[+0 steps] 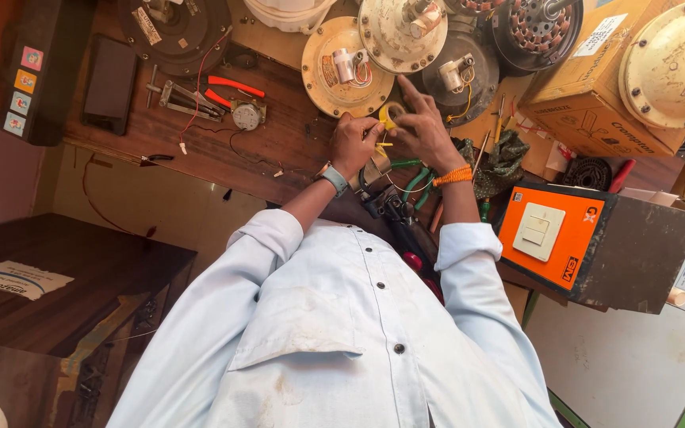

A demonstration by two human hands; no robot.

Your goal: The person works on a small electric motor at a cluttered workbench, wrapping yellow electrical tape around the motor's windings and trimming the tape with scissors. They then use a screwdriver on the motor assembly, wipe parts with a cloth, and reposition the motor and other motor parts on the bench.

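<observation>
Together, both hands [390, 135] pinch a small yellow tape roll [391, 116] over the wooden bench [271, 143]

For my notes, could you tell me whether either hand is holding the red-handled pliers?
No; the red-handled pliers lie untouched on the bench, apart from both hands.

Single head-mounted view, looking steeply down over the wearer's chest onto the workbench [200, 135] (no second view). Near range: shirt fills the near edge, bench clutter lies far.
</observation>
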